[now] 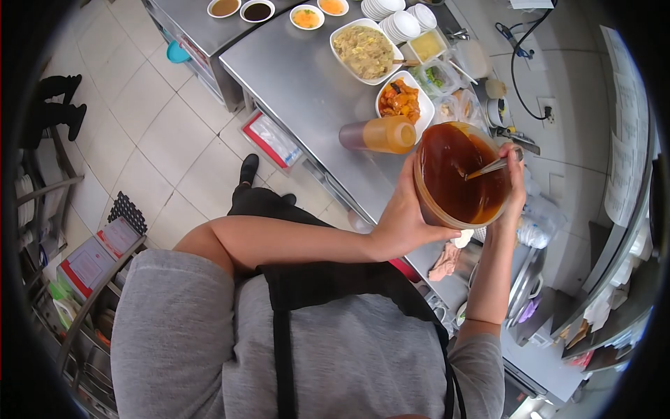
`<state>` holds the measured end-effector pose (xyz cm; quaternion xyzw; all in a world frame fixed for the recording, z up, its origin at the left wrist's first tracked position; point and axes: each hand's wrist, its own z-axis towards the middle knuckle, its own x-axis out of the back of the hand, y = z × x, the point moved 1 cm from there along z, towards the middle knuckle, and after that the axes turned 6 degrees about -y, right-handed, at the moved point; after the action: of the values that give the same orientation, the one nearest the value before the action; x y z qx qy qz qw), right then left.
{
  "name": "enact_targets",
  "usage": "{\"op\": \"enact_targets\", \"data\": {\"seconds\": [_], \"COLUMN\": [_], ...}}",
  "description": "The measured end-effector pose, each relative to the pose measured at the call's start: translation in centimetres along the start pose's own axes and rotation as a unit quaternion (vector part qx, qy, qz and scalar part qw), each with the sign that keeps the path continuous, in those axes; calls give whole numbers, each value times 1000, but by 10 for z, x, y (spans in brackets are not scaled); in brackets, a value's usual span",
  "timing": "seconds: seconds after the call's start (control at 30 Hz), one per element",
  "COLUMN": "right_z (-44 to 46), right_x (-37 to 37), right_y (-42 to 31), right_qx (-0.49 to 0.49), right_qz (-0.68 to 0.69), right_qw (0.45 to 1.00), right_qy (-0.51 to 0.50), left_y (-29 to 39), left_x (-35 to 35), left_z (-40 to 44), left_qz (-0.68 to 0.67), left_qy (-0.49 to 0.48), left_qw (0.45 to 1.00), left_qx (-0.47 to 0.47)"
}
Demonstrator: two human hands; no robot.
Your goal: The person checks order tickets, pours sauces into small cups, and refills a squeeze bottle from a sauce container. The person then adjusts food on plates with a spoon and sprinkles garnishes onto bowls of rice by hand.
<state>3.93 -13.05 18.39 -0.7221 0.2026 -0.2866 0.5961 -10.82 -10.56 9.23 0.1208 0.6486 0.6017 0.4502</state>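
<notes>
My left hand (408,216) is wrapped round the near left side of a round tub (427,199) of dark red-brown sauce (453,174). At the tub's right side, my right hand (515,183) holds a metal spoon (488,167), its bowl end dipping into the sauce and its handle by the fingers. The tub is tilted, its opening facing up at me. Just left of it stands a squeeze bottle (379,134) with orange sauce. Beyond the bottle are a white dish of glazed orange food (400,101) and a white bowl of fried rice (364,52).
On the steel counter (279,66) are small sauce bowls (307,17), stacked white dishes (401,24) and a container of greens (436,75). A cable (513,70) hangs on the right wall. Another person's legs (59,105) show at the far left.
</notes>
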Motion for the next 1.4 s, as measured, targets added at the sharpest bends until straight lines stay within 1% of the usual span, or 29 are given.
{"op": "enact_targets", "data": {"seconds": [0.03,0.17,0.63,0.83,0.93,1.07,1.13,1.3,1.4], "right_z": [0,2,2,2,2,-1,-2,-2,-2], "right_x": [-1,0,4,7,6,3,5,4,3], "right_y": [0,-2,-5,-9,-11,-17,-19,-22,-24], "right_qx": [5,3,-18,-2,1,-7,-26,-23,-19], "right_qz": [-21,-27,-5,-30,-18,-17,-32,-33,-38], "right_qw": [1000,1000,1000,999,1000,1000,999,999,999], "right_qy": [7,1,-12,-17,-25,-14,-17,-11,-11], "left_y": [1,3,-2,1,1,1,3,3,2], "left_x": [0,0,-7,-9,-11,-13,-13,-15,-17], "left_z": [0,1,-2,-1,-1,-1,-1,-1,0], "left_qz": [-1,8,-13,-19,-31,-46,-49,-58,-52], "left_qy": [1,6,6,2,4,-1,-5,-17,-15], "left_qw": [1000,1000,1000,1000,999,999,999,998,999], "left_qx": [0,-4,-7,-14,-14,-12,-10,2,-6]}}
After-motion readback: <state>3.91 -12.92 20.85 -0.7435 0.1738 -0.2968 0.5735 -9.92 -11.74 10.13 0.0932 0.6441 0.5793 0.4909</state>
